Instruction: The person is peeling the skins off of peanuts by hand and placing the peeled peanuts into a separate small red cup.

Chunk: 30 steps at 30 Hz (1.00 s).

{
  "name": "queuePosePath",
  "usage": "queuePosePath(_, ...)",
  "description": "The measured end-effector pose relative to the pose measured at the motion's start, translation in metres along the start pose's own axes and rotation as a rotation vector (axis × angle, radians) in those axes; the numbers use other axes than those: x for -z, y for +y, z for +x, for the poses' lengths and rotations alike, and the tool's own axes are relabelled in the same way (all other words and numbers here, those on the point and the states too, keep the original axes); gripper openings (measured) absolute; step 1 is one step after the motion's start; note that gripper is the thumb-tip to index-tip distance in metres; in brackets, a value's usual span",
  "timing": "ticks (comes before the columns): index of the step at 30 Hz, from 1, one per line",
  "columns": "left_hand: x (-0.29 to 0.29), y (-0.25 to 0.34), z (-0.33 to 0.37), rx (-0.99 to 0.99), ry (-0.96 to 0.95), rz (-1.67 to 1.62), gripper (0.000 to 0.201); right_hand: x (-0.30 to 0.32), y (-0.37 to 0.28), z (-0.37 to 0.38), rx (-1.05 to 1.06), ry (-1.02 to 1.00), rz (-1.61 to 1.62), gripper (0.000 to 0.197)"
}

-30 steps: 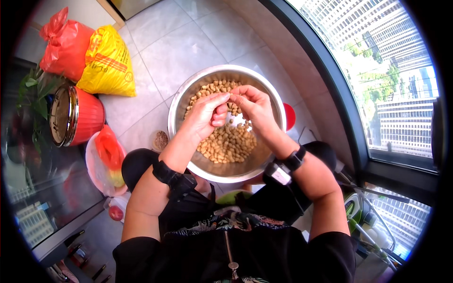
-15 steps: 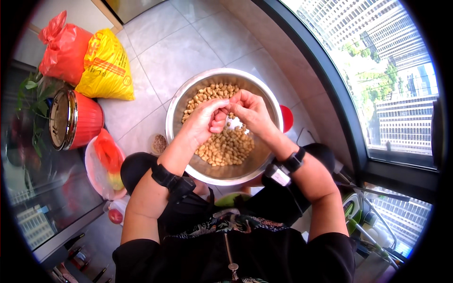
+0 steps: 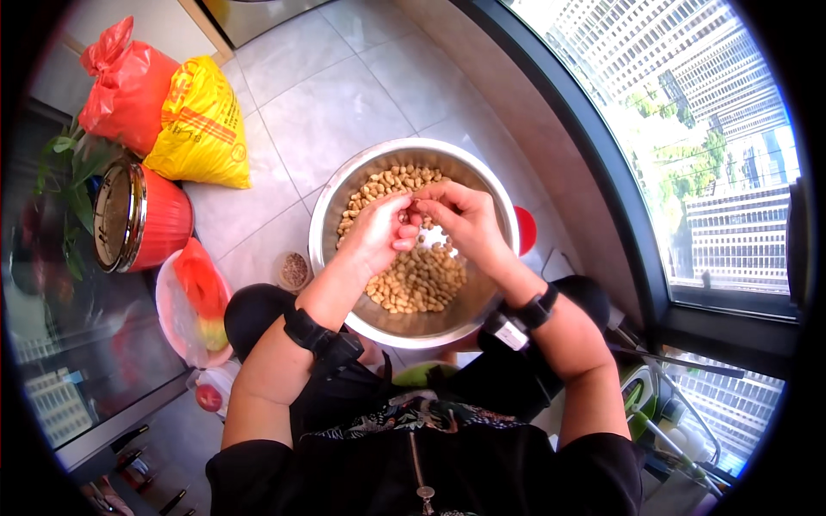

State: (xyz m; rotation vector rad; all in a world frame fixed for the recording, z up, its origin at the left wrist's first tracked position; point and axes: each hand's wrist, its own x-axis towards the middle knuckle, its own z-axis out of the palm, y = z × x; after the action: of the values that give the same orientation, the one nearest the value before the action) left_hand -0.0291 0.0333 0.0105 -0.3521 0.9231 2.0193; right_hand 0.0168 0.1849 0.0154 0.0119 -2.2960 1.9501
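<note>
A wide steel basin point(image 3: 322, 245) stands in front of me, with unshelled peanuts point(image 3: 416, 279) spread over its bottom. Above it my two hands meet at the fingertips. My left hand point(image 3: 379, 230) is closed, palm turned up and fingers curled, around what looks like a peanut point(image 3: 412, 205). From the other side my right hand point(image 3: 465, 219) pinches at the same small thing with thumb and forefinger. Most of it is hidden by the fingers. A small cup point(image 3: 294, 270) of reddish-brown bits, apparently peanut kernels, stands left of the basin.
At the left are a red bag point(image 3: 129, 95), a yellow bag point(image 3: 202, 129), a red plant pot point(image 3: 163, 217) and a pink basin point(image 3: 168, 301) holding bags. Something red point(image 3: 526, 230) lies beside the steel basin's right rim. A window frame point(image 3: 594, 129) runs along the right.
The view has shifted slightly, so the basin sits lower in it. My fingertips have opened a little, and a small reddish-brown bit now shows between them.
</note>
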Motion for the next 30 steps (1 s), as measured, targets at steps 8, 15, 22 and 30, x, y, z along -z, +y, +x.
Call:
queuePosePath(8,-0.013,0.004,-0.010,-0.078,-0.017,0.451,0.019,0.009,0.004,0.001,-0.545,-0.087,0.763,0.011)
queuePosePath(15,-0.004,-0.011,0.000,-0.477,-0.113,0.715,0.017,0.014,0.022,0.008,-0.634,-0.102,0.653,0.033)
queuePosePath(22,-0.012,0.008,-0.014,-0.118,-0.044,0.432,0.021,0.023,0.081,-0.007,-0.171,-0.343,-1.258,0.014)
queuePosePath(30,-0.011,0.013,-0.019,-0.119,-0.052,0.319,0.019,0.011,0.094,-0.015,-0.055,-0.428,-1.386,0.014)
